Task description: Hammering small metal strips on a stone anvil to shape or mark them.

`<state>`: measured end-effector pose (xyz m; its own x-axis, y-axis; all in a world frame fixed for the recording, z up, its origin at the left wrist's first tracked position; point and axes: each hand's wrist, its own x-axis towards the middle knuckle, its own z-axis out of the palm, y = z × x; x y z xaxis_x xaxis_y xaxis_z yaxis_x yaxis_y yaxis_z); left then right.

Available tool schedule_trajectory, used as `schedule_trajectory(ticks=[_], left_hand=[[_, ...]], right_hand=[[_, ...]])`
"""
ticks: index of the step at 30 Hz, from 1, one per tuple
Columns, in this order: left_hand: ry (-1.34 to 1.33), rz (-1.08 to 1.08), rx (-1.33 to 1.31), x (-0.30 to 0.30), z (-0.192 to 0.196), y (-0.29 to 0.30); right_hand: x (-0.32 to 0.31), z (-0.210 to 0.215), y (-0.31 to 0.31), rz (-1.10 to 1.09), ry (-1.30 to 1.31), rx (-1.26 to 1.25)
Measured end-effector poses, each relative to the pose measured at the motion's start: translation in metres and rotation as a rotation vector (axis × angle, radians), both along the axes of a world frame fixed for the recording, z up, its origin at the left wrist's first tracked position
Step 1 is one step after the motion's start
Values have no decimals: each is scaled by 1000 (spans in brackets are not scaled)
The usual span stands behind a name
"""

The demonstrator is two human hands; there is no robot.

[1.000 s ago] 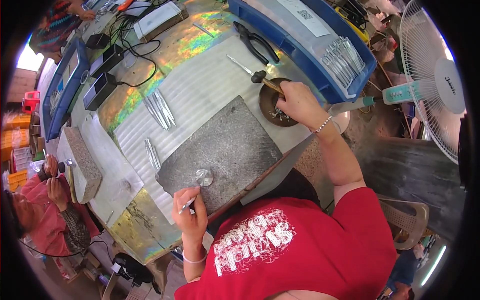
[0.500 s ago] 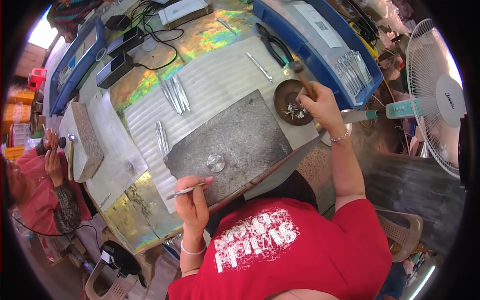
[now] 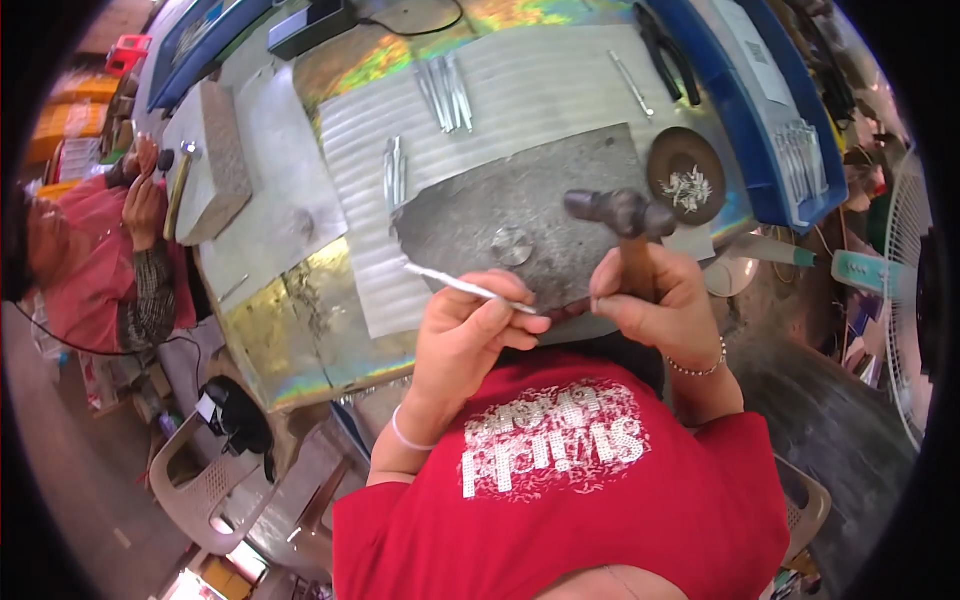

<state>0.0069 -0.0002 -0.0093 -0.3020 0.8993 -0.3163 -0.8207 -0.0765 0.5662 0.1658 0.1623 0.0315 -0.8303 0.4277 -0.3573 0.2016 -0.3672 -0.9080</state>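
Observation:
My left hand is closed in a pinch on a thin silvery metal strip, which points up and to the left. My right hand is wrapped round the handle of a hammer, its dark head up. The right thumb and fingertip meet in a pinch; whether a tiny piece lies between them I cannot make out. Both hands are at the near edge of a grey stone slab. A small round metal disc rests on the slab. Right of it stands a brown bowl with small silvery pieces inside.
Bundles of silvery strips lie on white foam sheeting. Pliers and a blue bin are at the right, near a fan. At the left, a co-worker sits by a stone block.
My right hand has come from the bowl back toward my left hand, still with the hammer. My left hand keeps the strip and is turned differently. The view has shifted.

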Motion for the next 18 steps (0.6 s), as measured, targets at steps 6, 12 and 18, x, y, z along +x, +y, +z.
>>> schedule_trajectory(ticks=[6,12,18], left_hand=[[-163,-44,85,0,-6,-1],[-172,-60,92,-1,-6,-4],[-23,-52,61,-1,-4,-3]], right_hand=[[-21,-6,-19,90,140,-12],[-28,-4,-24,97,89,3],[-28,-2,-24,108,61,16]])
